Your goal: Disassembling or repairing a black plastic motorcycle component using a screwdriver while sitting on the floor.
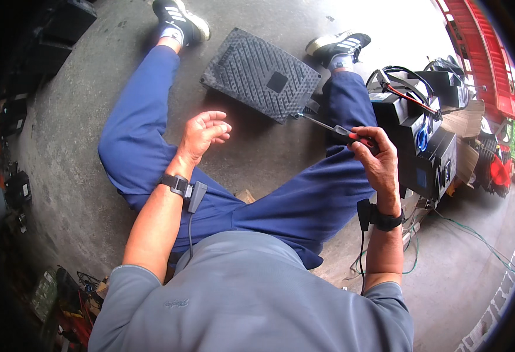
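Observation:
A dark grey box (257,70) with a ridged cover and a small black square on it lies on the floor between my outstretched legs. My right hand (376,155) is closed round the black and red handle of a screwdriver (345,134). Its long shaft points left, and its tip reaches the box's near right corner, though I cannot tell whether it sits in a screw. My left hand (203,136) hovers left of the box's near side, apart from it. Its fingers are loosely curled and apart, with nothing visible in them.
Black battery-like cases (436,161) with cables stand close on my right, and blue-handled scissors (422,138) are against one. Behind them are cardboard (471,120) and a red metal frame (486,58). A green wire (474,234) trails over the floor. Dark boxes line the left.

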### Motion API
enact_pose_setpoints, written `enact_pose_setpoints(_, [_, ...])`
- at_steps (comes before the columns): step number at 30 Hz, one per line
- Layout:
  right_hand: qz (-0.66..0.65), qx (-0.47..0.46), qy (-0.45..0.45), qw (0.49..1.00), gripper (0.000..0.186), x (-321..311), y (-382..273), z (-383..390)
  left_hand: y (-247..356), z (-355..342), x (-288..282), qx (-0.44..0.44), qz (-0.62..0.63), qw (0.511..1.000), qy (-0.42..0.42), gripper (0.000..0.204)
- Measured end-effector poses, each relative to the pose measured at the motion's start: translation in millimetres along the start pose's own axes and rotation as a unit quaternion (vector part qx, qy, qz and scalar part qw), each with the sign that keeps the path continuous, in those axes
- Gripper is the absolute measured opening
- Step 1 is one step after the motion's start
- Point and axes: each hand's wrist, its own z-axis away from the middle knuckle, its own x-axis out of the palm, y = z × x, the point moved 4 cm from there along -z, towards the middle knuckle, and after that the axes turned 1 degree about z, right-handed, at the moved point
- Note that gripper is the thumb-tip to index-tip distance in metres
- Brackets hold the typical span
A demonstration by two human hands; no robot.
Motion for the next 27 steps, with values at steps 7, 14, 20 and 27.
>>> enact_pose_setpoints(7, [0.032, 0.001, -0.004, 0.999, 0.026, 4, -4, -4, -1, -1, 0, 0.003, -0.001, 1.0, -0.001, 0.04])
enact_pose_setpoints(14, [0.046, -0.015, -0.018, 0.999, 0.026, 9, -7, -5, 0, -1, 1, 0.003, 0.005, 1.0, -0.006, 0.039])
enact_pose_setpoints(20, [0.078, -0.057, -0.029, 0.995, 0.027, 21, -23, -10, 0, -1, 1, 0.007, -0.004, 1.0, -0.005, 0.038])
enact_pose_setpoints(27, [0.132, -0.125, -0.043, 0.982, 0.028, 38, -38, -23, -1, -1, 0, 0.008, -0.005, 1.0, -0.002, 0.039])
